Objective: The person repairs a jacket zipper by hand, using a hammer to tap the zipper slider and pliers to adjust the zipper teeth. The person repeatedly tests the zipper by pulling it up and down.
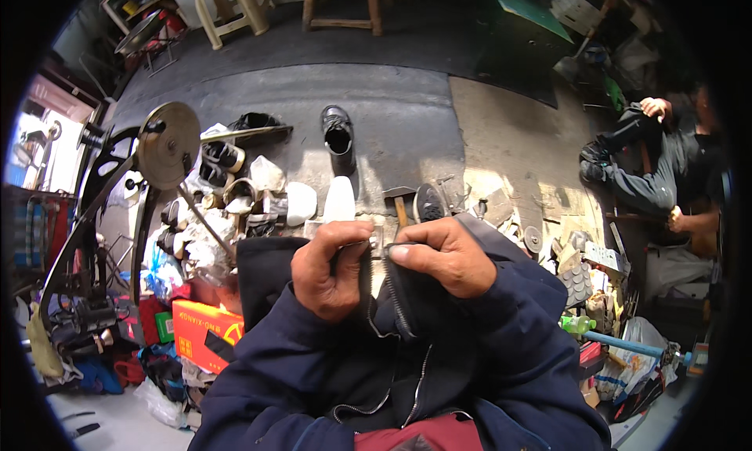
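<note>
Head view: both hands were up at chest height on a dark jacket [423,349]. Left hand [333,271] was closed, pinching one side of the open zipper [389,298]. Right hand [442,255] was closed on the other side, thumb flat on the fabric. Beyond them, a hammer [400,202] and a black shoe [338,136] sat on the floor [407,114]. Orange box [205,335] lay lower left.

Dark navy jacket [439,349] with a silver-toothed zipper [399,306] (dark red fabric [427,434] below). Orange cardboard box [205,335] with yellow print; glossy black shoe [338,138]; white shoe soles [321,202]; grey concrete floor [392,99]; green bottle [578,324].
</note>
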{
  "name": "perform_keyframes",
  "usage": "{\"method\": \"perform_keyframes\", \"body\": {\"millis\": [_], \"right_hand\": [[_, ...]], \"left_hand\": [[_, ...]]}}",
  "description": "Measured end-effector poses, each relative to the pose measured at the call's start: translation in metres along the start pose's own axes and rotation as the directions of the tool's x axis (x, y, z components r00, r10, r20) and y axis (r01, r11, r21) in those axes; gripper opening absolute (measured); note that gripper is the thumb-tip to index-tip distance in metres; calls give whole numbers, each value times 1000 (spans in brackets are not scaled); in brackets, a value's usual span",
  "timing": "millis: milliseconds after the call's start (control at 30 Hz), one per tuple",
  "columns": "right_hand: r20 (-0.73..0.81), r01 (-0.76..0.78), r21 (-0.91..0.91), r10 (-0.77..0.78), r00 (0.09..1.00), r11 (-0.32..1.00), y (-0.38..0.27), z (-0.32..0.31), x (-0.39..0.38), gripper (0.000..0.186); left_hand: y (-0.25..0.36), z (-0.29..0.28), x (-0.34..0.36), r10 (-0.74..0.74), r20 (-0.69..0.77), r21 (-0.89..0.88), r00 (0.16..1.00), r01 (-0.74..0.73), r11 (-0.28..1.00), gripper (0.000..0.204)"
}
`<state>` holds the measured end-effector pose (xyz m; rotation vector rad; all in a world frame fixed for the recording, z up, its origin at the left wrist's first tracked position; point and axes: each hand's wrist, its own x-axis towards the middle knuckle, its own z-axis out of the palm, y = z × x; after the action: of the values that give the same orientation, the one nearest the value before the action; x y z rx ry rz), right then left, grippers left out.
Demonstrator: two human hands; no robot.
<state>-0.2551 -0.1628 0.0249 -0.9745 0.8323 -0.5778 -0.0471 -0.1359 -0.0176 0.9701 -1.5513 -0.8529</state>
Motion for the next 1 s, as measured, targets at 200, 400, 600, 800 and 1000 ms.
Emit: {"method": "perform_keyframes", "body": {"millis": [200, 400, 600, 800, 1000], "right_hand": [[54, 287, -35, -285, 957, 957, 20, -7, 4, 24], [89, 249, -18, -247, 965, 968, 26, -7, 11, 25], [12, 312, -310, -325, 946, 898, 33, -2, 12, 35], [16, 370, -359, -391, 920, 857, 33, 1, 17, 35], [31, 352, -337, -363, 931, 873, 33, 1, 16, 31]], "left_hand": [[0, 8, 1, 40, -70, 58, 997, -36, 998, 9], [-2, 8, 1, -21, -93, 56, 995, 27, 998, 6], [-1, 5, -3, -67, -67, 24, 996, 69, 997, 11], [-5, 2, -3, -45, -66, 80, 997, 50, 996, 13], [-5, -1, -4, -45, -61, 77, 997, 50, 996, 12]]}}
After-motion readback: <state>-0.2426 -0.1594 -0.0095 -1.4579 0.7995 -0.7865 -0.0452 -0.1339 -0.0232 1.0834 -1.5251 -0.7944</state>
